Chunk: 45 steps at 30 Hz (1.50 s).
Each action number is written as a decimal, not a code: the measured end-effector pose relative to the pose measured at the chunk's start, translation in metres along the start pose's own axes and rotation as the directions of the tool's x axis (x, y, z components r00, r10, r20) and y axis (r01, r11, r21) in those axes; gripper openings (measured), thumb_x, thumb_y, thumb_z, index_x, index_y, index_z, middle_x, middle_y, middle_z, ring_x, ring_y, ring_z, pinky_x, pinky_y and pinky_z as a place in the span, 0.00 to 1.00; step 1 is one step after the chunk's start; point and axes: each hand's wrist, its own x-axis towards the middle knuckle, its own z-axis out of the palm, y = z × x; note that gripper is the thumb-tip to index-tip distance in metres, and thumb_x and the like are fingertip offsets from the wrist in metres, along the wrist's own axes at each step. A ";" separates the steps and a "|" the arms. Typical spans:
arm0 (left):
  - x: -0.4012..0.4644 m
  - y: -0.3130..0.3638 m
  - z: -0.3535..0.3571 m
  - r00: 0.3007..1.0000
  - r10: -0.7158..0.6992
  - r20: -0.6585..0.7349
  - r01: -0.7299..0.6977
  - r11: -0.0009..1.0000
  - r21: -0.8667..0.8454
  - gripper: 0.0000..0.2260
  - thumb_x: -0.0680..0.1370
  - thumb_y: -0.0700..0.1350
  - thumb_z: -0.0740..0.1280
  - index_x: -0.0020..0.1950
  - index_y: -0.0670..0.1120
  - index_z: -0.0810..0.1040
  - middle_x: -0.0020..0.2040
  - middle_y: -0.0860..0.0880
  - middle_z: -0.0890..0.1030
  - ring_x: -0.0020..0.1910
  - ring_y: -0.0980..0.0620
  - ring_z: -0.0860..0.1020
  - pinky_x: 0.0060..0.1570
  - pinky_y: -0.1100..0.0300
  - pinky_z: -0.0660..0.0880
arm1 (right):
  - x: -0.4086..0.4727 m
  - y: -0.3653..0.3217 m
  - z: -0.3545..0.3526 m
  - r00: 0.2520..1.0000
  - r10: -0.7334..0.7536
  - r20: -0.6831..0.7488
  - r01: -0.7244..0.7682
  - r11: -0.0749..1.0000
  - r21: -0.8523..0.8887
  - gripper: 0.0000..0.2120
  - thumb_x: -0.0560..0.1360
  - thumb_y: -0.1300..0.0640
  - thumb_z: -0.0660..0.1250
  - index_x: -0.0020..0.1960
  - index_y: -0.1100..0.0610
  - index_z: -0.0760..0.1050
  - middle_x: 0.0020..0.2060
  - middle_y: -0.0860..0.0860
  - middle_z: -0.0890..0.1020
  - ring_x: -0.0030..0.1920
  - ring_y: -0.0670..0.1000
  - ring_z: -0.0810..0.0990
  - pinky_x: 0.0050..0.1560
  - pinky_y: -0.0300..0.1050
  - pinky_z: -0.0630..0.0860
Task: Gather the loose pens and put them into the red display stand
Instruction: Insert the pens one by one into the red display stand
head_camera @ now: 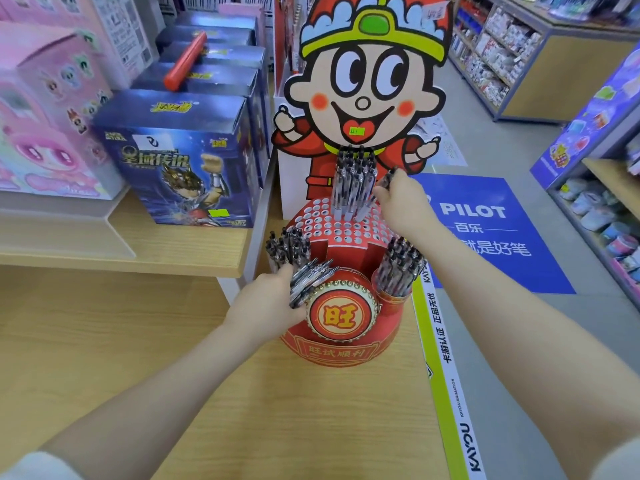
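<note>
I'm mid-loading: my left hand (266, 303) grips a bundle of pens (311, 280) at the near left of the red stand (341, 344), while my right hand (403, 202) pinches one pen (387, 180) beside the far cluster. Next I'd lower it into a free hole. The blue floor mat (485, 233) reads "PILOT".

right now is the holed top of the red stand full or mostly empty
Mostly empty: the holed top shows many open holes, with only one cluster of upright pens at its back.
</note>
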 end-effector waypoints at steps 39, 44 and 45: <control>-0.022 0.012 -0.011 0.999 -0.039 0.011 0.041 0.964 -0.263 0.13 0.71 0.49 0.68 0.53 0.48 0.71 0.38 0.49 0.80 0.31 0.49 0.79 0.35 0.51 0.80 | -0.114 -0.003 0.054 0.868 0.045 0.495 -0.412 0.623 0.665 0.04 0.78 0.59 0.63 0.45 0.55 0.72 0.42 0.49 0.82 0.35 0.45 0.79 0.37 0.38 0.75; -0.020 0.019 -0.013 0.998 -0.064 0.018 0.067 0.962 -0.264 0.12 0.70 0.48 0.68 0.50 0.47 0.71 0.38 0.48 0.81 0.31 0.48 0.81 0.34 0.50 0.81 | -0.112 -0.010 0.057 0.905 0.205 0.373 -0.425 0.467 0.776 0.04 0.80 0.60 0.56 0.48 0.58 0.69 0.40 0.53 0.79 0.32 0.47 0.78 0.33 0.41 0.73; -0.019 0.020 -0.014 0.998 -0.065 0.026 0.070 0.962 -0.265 0.12 0.70 0.48 0.68 0.50 0.46 0.71 0.38 0.47 0.80 0.31 0.48 0.81 0.34 0.50 0.81 | -0.110 -0.010 0.055 0.908 0.243 0.340 -0.414 0.411 0.812 0.05 0.80 0.61 0.55 0.51 0.59 0.69 0.40 0.53 0.80 0.30 0.47 0.77 0.30 0.39 0.72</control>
